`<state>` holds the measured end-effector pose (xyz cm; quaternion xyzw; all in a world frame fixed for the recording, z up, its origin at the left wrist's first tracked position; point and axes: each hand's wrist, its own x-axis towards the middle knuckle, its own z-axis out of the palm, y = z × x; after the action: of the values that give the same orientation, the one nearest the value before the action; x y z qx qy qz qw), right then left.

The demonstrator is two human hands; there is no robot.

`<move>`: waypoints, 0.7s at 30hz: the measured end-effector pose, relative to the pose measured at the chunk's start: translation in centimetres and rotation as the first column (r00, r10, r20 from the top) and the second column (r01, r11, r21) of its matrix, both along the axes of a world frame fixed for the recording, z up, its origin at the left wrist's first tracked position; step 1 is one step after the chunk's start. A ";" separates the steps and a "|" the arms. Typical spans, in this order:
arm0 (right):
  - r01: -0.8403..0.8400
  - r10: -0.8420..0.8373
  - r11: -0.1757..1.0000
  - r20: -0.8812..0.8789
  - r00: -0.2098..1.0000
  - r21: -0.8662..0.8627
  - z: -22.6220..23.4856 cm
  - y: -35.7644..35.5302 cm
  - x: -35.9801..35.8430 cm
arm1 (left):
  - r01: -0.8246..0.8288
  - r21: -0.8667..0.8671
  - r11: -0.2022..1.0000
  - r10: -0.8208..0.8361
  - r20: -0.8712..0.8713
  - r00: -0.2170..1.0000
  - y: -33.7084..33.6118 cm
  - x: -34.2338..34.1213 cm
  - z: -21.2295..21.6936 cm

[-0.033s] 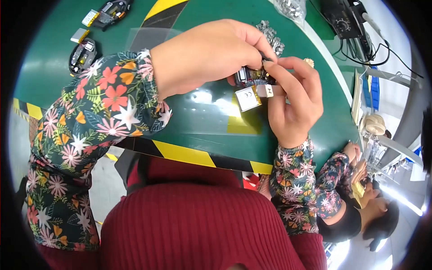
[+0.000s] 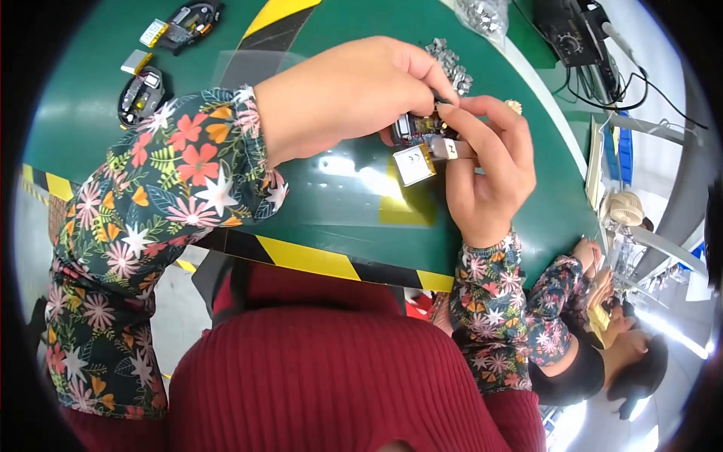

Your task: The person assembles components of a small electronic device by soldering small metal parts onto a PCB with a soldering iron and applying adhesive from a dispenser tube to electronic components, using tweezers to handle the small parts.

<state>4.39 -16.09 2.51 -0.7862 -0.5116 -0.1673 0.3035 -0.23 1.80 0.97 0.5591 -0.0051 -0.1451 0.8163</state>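
A small black housing with an open circuit board (image 2: pixel 412 129) is between my hands above the green table. A flat silver-white pouch battery (image 2: pixel 413 165) with a yellow edge hangs from its near side. My left hand (image 2: pixel 354 94) reaches over it from the left, fingers closed at its far edge. My right hand (image 2: pixel 493 162) grips it from the right, with thumb and fingers bent in. Beside the right thumb is a pale flat piece (image 2: pixel 450 148) with a dark mark. The fingertips meet at the housing's far right corner; anything tiny between them is hidden.
Two similar black housings (image 2: pixel 141 96) with batteries lie at the far left. Beyond my hands is a heap of small metal parts (image 2: pixel 452 68); a clear bag (image 2: pixel 482 19) holds more. A black box with a dial (image 2: pixel 570 41) and cables stands far right. A co-worker (image 2: pixel 580 354) sits right.
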 end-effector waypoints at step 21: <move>0.181 0.004 0.976 -0.846 0.533 0.119 1.3 -0.3 -1.5 | -0.087 0.053 0.995 0.077 0.175 0.982 -0.3 -0.2 0.1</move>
<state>2.85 -16.36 3.76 -0.7612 -0.2433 0.1673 0.5774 -0.44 1.50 1.07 0.5936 -0.0483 -0.0624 0.8009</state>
